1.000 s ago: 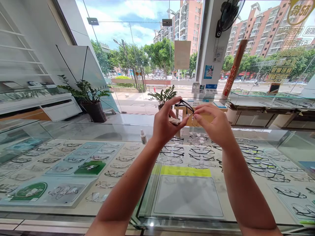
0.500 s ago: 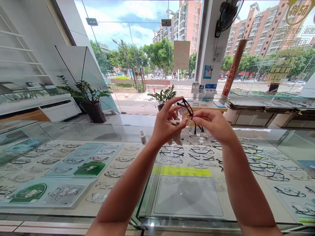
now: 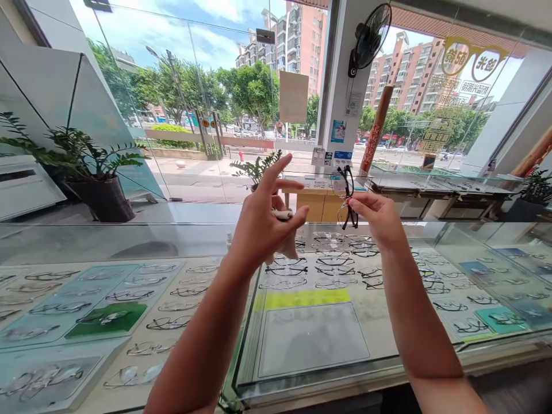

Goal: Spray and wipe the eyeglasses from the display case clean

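My right hand [image 3: 380,219] pinches a pair of black-framed eyeglasses [image 3: 351,187] at the middle, held up on edge above the counter. To the left of the glasses and apart from them is my left hand [image 3: 261,227]. Its thumb and index finger are spread, while the curled lower fingers hold a bunched pale cloth [image 3: 288,247] that hangs below the palm. Both hands are over a glass display case [image 3: 314,339], where rows of eyeglasses [image 3: 287,270] lie under the glass.
A small white bottle [image 3: 229,238] stands by my left forearm, partly hidden. Green display trays [image 3: 107,319] with glasses lie at left. Beyond the counter are potted plants [image 3: 97,195], a wooden cabinet [image 3: 317,206], a wall fan [image 3: 371,37] and large windows.
My left hand has let go of the eyeglasses and drawn away left, its thumb and index finger spreading. My right hand now holds the glasses alone, turned upright. The view has swung to the right.
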Tool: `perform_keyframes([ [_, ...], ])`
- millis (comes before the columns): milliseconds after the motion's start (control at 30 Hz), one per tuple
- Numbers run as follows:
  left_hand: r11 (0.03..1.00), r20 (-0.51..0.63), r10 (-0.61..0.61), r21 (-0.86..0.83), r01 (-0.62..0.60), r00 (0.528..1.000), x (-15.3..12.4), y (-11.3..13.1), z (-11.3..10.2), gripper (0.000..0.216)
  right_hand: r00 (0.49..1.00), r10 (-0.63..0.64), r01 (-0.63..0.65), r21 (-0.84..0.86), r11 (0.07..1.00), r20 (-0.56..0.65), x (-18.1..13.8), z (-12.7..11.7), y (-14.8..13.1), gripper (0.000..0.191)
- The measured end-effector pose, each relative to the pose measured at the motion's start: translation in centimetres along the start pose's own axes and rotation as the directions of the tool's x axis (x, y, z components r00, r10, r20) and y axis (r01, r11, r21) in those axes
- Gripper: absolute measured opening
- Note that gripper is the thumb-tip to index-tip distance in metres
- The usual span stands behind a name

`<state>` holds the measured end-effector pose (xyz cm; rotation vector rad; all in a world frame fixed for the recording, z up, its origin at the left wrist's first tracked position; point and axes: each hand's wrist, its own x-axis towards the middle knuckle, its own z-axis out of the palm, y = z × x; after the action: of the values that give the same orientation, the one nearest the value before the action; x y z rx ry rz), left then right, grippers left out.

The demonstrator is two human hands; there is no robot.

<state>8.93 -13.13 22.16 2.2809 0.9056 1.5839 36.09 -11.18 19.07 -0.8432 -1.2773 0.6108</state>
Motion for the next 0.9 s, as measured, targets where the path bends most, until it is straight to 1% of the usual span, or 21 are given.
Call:
perform_keyframes([
  [33,1.000,0.008,-0.008,-0.002,0.008,1.000,-0.1,0.2,-0.3,0.086,0.997,0.072,-0.070,0.057,0.996,-0.040,-0.1,-0.5,0.6,0.018],
  [67,1.000,0.017,-0.015,-0.005,0.015,1.000,-0.1,0.4,-0.6,0.084,0.983,0.172,-0.163,0.126,0.979,-0.066,-0.4,-1.2,1.3,0.021],
  [100,1.000,0.025,-0.020,-0.008,0.020,0.999,-0.2,0.6,-0.8,0.083,0.952,0.297,-0.278,0.194,0.941,-0.079,-0.8,-2.0,2.0,0.024],
  [133,1.000,0.030,-0.024,-0.012,0.025,0.999,-0.2,0.8,-1.0,0.082,0.897,0.434,-0.402,0.252,0.880,-0.081,-1.3,-2.9,2.8,0.027],
  [167,0.999,0.033,-0.029,-0.017,0.030,0.999,-0.3,1.0,-1.3,0.081,0.861,0.499,-0.461,0.265,0.847,-0.096,-2.0,-3.9,3.5,0.027],
  [233,0.998,0.037,-0.046,-0.036,0.047,0.998,-0.4,1.4,-1.7,0.077,0.795,0.591,-0.541,0.280,0.793,-0.136,-3.6,-6.1,4.8,0.024],
  [333,0.996,0.053,-0.069,-0.058,0.072,0.996,-0.5,1.8,-2.3,0.069,0.683,0.711,-0.638,0.337,0.692,-0.167,-6.1,-9.0,6.0,0.014],
  [367,0.995,0.066,-0.079,-0.051,0.083,0.995,-0.5,1.8,-2.5,0.065,0.655,0.737,-0.655,0.361,0.664,-0.167,-6.8,-9.7,6.2,0.010],
  [433,0.995,0.109,-0.102,-0.009,0.104,0.989,-0.6,1.9,-2.8,0.058,0.615,0.773,-0.671,0.412,0.617,-0.156,-8.0,-10.8,6.5,0.005],
  [500,0.992,0.181,-0.124,0.056,0.116,0.976,-0.6,1.9,-3.1,0.053,0.589,0.797,-0.675,0.461,0.576,-0.133,-9.0,-11.3,6.9,0.010],
  [567,0.985,0.274,-0.144,0.135,0.111,0.951,-0.6,1.7,-3.4,0.051,0.570,0.814,-0.674,0.503,0.541,-0.112,-9.7,-11.5,7.4,0.013],
  [700,0.945,0.440,-0.205,0.321,0.060,0.875,-0.7,1.0,-3.7,0.050,0.543,0.835,-0.663,0.565,0.492,-0.089,-10.2,-11.5,8.9,0.011],
  [800,0.905,0.492,-0.245,0.425,0.015,0.835,-0.6,0.3,-3.6,0.048,0.529,0.844,-0.652,0.596,0.470,-0.086,-9.9,-11.4,9.7,0.010],
  [900,0.883,0.521,-0.289,0.469,0.013,0.803,-0.4,-0.1,-3.4,0.048,0.525,0.847,-0.640,0.617,0.458,-0.084,-9.4,-11.3,10.3,0.012],
])
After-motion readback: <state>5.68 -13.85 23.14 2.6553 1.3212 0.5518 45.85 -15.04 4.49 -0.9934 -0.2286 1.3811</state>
